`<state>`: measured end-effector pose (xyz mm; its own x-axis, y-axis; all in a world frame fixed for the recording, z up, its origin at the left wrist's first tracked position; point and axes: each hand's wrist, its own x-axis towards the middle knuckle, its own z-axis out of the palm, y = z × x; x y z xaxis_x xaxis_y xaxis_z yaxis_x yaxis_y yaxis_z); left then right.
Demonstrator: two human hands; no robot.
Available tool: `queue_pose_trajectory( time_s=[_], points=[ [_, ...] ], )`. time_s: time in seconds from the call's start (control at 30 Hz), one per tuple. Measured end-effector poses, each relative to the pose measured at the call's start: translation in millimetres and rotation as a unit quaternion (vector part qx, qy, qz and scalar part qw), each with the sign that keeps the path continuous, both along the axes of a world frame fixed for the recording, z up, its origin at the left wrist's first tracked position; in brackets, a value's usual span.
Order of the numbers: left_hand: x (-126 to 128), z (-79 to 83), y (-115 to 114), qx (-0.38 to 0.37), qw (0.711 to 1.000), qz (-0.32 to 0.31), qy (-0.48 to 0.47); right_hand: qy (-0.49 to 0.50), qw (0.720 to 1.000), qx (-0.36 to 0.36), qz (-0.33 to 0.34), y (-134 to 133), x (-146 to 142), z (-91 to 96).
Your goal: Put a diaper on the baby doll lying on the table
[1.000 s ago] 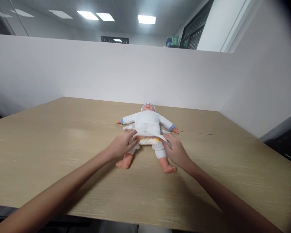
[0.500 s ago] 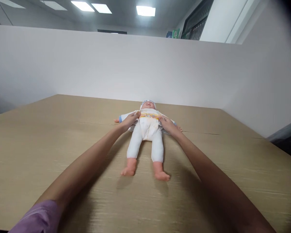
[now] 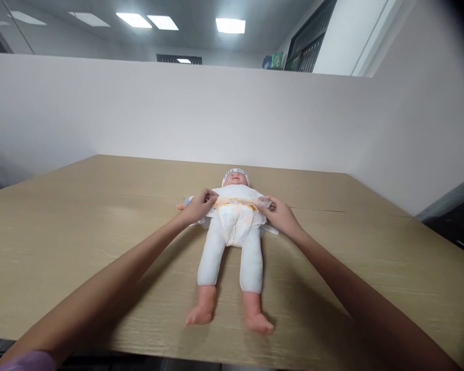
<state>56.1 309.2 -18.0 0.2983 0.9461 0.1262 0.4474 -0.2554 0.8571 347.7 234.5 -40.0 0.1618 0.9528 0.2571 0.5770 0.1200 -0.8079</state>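
A baby doll [image 3: 251,268] in white clothes and a printed white cap lies on its back, feet toward me. Around its hips is a white diaper [image 3: 235,224] with an orange-yellow printed waistband; its side flaps spread out beneath the doll. My left hand [image 3: 201,205] is closed at the diaper's left edge by the waist, thumb and fingers pinched together. On the other side, my right hand [image 3: 280,212] pinches a thin whitish side piece of the diaper, drawn a little outward. The doll's arm on the right is mostly hidden behind my right hand.
The doll rests on a wide wood-coloured table [image 3: 100,288] with a thin seam across it. A white partition [image 3: 216,113] rises behind the far edge. Dark objects [image 3: 456,221] stand beyond the table's right side.
My hands have moved apart from the doll's waist, the right one drawing the diaper's side outward. The doll appears larger and lower, and the table's near edge has come into view.
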Motion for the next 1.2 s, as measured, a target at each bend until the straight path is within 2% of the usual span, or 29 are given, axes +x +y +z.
queue_pose_trajectory(
  time_s=[0.07,0.17,0.23,0.3,0.37,0.43,0.53,0.63,0.7,0.8,0.97,1.1,1.2],
  points=[
    [-1,3.4,2,0.07,0.996,0.019,0.055,-0.033,0.998,0.034,-0.031,-11,4,-2.0],
    [1,12.2,-5,0.191,0.977,0.006,0.091,-0.111,0.991,0.058,-0.054,-34,12,-12.6],
    [8,19.6,-14,0.271,0.957,-0.031,0.096,-0.177,0.981,0.054,-0.061,-48,19,-23.4],
    [22,25.7,-24,0.32,0.937,-0.097,0.105,-0.224,0.971,0.051,-0.068,-57,24,-35.0],
    [38,27.8,-32,0.337,0.917,-0.167,0.134,-0.248,0.965,0.051,-0.073,-60,29,-45.3],
    [54,24.9,-35,0.34,0.902,-0.201,0.173,-0.252,0.964,0.045,-0.072,-57,33,-53.3],
    [67,16.6,-36,0.331,0.899,-0.193,0.211,-0.232,0.97,0.024,-0.075,-50,37,-60.5],
    [71,13.1,-36,0.317,0.905,-0.176,0.222,-0.194,0.977,-0.002,-0.091,-45,39,-61.9],
    [71,14.8,-37,0.305,0.908,-0.166,0.234,-0.147,0.985,-0.023,-0.084,-44,40,-59.4],
    [74,18.4,-39,0.289,0.909,-0.151,0.259,-0.066,0.996,-0.046,-0.038,-46,42,-50.0],
    [79,14.9,-39,0.305,0.906,-0.133,0.262,0.006,0.999,-0.044,0.018,-36,36,-19.2],
    [79,12.2,-38,0.288,0.913,-0.128,0.259,0.008,0.998,-0.033,0.051,-8,10,9.5],
    [79,12.9,-38,0.278,0.919,-0.123,0.252,-0.03,0.997,-0.034,0.067,11,-14,19.4]
  ],
)
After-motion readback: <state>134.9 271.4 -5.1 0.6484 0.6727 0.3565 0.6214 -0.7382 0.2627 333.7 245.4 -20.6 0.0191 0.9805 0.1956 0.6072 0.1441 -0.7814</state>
